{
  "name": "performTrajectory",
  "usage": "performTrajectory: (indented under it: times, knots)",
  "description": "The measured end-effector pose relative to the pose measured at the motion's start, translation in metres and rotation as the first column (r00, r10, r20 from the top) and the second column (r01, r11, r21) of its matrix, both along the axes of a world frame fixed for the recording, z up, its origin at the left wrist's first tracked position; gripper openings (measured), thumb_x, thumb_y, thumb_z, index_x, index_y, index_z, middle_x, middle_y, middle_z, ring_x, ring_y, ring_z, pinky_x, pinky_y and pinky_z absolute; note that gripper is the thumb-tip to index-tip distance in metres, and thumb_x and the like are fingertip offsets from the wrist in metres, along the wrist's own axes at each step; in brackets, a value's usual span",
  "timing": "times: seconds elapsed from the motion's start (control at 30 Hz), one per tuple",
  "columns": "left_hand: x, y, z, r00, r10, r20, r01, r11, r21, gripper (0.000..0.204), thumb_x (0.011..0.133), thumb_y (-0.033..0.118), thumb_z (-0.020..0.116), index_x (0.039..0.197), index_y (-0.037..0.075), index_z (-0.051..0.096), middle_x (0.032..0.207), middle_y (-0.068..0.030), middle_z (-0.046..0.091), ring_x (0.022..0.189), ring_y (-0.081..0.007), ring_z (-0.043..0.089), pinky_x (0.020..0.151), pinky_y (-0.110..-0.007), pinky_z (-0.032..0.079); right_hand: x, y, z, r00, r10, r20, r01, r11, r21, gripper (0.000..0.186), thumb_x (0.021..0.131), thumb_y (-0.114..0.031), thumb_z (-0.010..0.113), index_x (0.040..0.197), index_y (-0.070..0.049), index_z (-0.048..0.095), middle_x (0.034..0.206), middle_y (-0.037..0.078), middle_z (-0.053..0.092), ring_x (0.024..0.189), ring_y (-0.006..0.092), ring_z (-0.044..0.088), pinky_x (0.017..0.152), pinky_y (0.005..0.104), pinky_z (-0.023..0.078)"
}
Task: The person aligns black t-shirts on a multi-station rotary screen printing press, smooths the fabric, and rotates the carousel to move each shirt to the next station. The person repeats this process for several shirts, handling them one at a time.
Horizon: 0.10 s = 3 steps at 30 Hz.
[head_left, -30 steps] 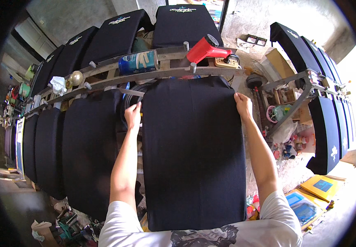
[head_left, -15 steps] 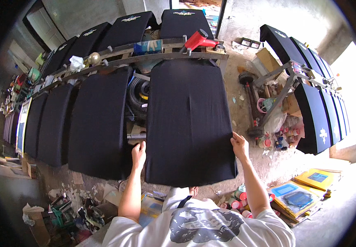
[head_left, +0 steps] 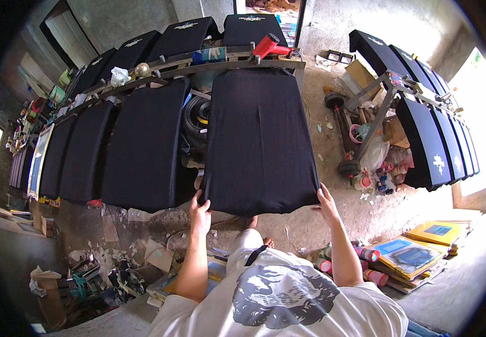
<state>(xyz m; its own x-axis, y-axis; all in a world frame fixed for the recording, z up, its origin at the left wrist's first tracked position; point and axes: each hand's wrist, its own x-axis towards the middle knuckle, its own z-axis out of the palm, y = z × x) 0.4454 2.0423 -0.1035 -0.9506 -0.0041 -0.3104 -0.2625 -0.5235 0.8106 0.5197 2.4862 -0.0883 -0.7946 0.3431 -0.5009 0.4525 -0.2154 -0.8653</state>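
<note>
A black shirt (head_left: 262,143) is spread over a long board in front of me, its near hem toward my body. My left hand (head_left: 200,212) pinches the hem at its near left corner, thumb up against the cloth. At the near right corner my right hand (head_left: 326,205) grips the same hem. Between the hands the cloth hangs fairly taut, with faint creases running lengthwise. The board beneath is hidden by the fabric. To the left lies another black-covered board (head_left: 144,149), close beside my left hand.
Beyond the shirt runs a metal rail (head_left: 170,72) carrying a red heat gun (head_left: 269,47) and a blue can (head_left: 209,55). More black-covered boards (head_left: 423,140) stand at right. Screen frames (head_left: 408,255) and paint containers (head_left: 366,254) lie on the floor near my right arm; clutter (head_left: 102,275) lies at lower left.
My left hand has shifted right and in, onto the hem corner. The shirt's near edge appears higher in the view, and the whole scene has shifted slightly with my head.
</note>
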Motion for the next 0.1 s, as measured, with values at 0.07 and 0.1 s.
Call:
performTrajectory:
  times: [0.07, 0.1]
  knots:
    - [-0.0007, 0.0052, -0.0039, 0.992, 0.119, -0.031, -0.120, 0.992, -0.040, 0.064, 0.091, -0.007, 0.057, 0.150, 0.002, 0.034, 0.149, -0.0195, 0.040, 0.132, -0.0292, 0.046, 0.112, -0.044, 0.037, 0.0005, -0.0026, -0.0128, 0.979, -0.147, -0.139, 0.098, 0.945, -0.312, 0.060, 0.099, -0.038, 0.061, 0.152, -0.018, 0.040, 0.113, 0.005, 0.067, 0.090, 0.0126, 0.066, 0.080, 0.0366, 0.054]
    - [0.0002, 0.0078, -0.0017, 0.988, 0.146, -0.049, -0.151, 0.982, -0.110, 0.064, 0.091, -0.007, 0.057, 0.150, 0.003, 0.034, 0.150, -0.0192, 0.039, 0.133, -0.0294, 0.045, 0.113, -0.045, 0.036, 0.0066, 0.0010, -0.0151, 0.978, -0.153, -0.140, 0.104, 0.945, -0.309, 0.060, 0.099, -0.038, 0.061, 0.152, -0.018, 0.040, 0.113, 0.005, 0.067, 0.090, 0.0126, 0.066, 0.080, 0.0366, 0.054]
